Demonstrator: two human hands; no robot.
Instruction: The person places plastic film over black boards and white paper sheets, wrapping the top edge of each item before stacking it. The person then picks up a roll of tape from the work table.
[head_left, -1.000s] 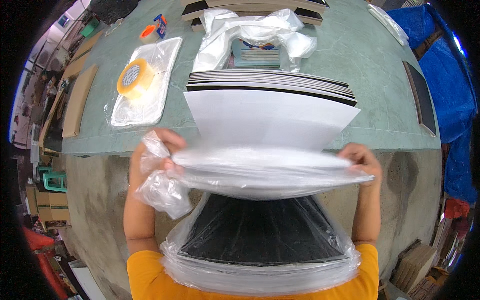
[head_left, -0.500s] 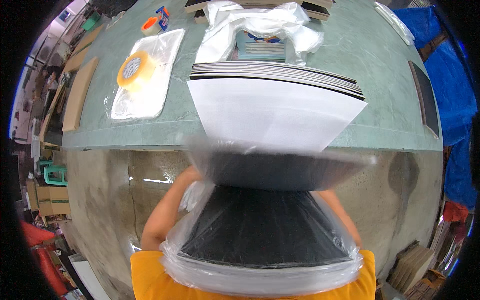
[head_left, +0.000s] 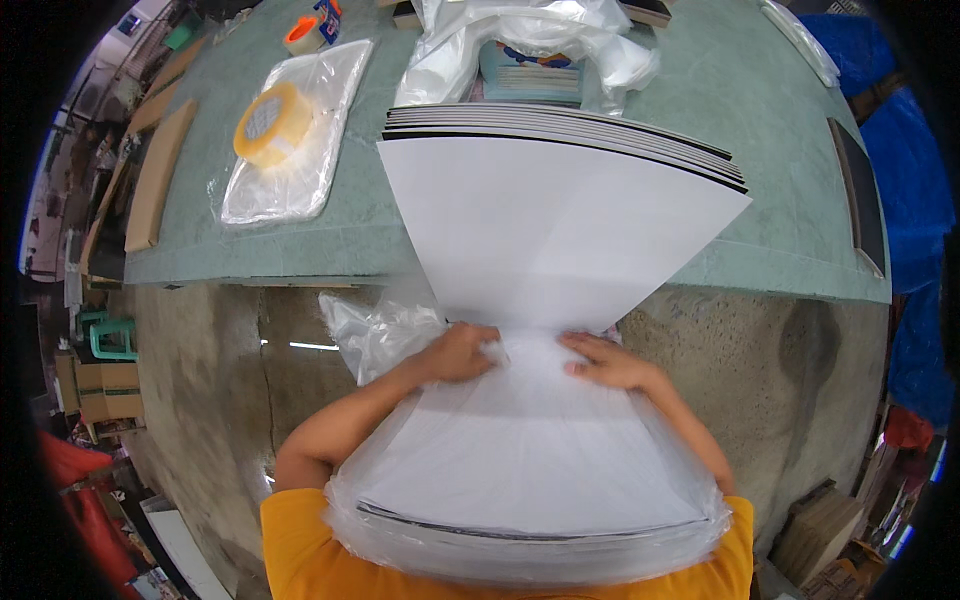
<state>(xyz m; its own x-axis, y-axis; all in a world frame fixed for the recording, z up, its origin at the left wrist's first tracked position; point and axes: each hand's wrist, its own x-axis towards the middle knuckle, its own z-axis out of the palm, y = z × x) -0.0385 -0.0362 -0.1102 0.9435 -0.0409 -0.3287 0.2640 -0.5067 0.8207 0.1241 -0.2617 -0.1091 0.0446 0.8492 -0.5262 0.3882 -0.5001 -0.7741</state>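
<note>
The bench [head_left: 780, 190] has a grey-green top, and below it the concrete floor [head_left: 690, 430] carries dark stains. On the left there stand a green stool [head_left: 113, 338] and cardboard boxes [head_left: 108, 392]. On the right a blue tarpaulin [head_left: 910, 190] hangs, with stacked boards [head_left: 815, 530] lower down.

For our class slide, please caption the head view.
Left hand and right hand at a white sheet in clear plastic.

- Tape dispenser [head_left: 325, 22], blue and orange: far left part of green table [head_left: 790, 150]
- Flat brown carton [head_left: 160, 180]: left table edge
- Dark flat panel [head_left: 855, 200]: right table edge
- Blue tarpaulin [head_left: 918, 190]: outboard of the panel
- Red material [head_left: 909, 430]: near end of tarpaulin
- Green stool [head_left: 114, 338]: at left, near cardboard boxes [head_left: 110, 390]
</note>
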